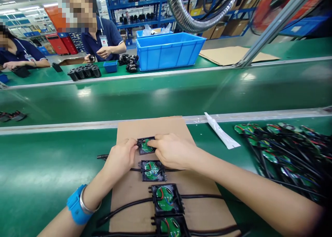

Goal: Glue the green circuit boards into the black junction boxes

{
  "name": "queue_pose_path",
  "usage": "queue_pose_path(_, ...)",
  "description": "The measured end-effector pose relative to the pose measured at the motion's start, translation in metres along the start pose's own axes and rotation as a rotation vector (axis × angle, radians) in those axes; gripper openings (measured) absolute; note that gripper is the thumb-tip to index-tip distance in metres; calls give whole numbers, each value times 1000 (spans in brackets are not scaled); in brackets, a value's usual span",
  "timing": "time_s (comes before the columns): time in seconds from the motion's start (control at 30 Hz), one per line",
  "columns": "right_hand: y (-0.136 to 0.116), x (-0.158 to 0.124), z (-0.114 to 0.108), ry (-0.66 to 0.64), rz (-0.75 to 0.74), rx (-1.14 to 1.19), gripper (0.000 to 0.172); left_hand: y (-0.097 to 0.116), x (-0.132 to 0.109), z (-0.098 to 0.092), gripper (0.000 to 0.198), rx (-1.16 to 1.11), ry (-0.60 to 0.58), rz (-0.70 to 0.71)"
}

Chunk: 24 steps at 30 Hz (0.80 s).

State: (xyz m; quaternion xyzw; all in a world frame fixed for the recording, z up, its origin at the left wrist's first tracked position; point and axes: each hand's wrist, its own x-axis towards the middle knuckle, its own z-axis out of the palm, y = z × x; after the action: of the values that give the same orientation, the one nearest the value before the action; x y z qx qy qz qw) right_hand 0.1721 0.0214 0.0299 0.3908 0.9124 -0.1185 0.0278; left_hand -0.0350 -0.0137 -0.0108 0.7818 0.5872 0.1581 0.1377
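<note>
Bare-armed, adorned at the left wrist (95,188).
Wears a wide, bright blue band (75,206) with a raised section, plus a slim, smooth, silver-coloured bangle (82,199) right beside it.

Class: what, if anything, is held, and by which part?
The farthest square black plastic housing, left hand pinching its left edge; right hand touches its right side.

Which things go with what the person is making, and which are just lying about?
Seem part of the job:
the black case being touched
its green board
three other cases
the cardboard underneath
probably the heap of wired boards

Probably just lying about:
the white tube, though its use isn't shown
the big blue tub
the metal hose
</note>
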Motion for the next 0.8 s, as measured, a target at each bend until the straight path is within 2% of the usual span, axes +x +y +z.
queue_pose_path(0.1,-1,2,-2,-37,-3,26,36,-2,2,-3,20,-49,-18,-39)
queue_pose_path(0.33,-2,1,7,16,23,25,33,-5,11,-13,20,-80,-132,-122)
queue_pose_path(0.57,-7,-2,5,-1,53,44,33,13,6,-16,27,233,-124,-18)
queue_pose_path(0.67,-7,-2,6,-3,53,43,33,21,6,-15,30,386,-173,36)
queue_pose_path(0.8,-9,0,7,-5,53,25,33,29,18,-15,28,528,-234,95)
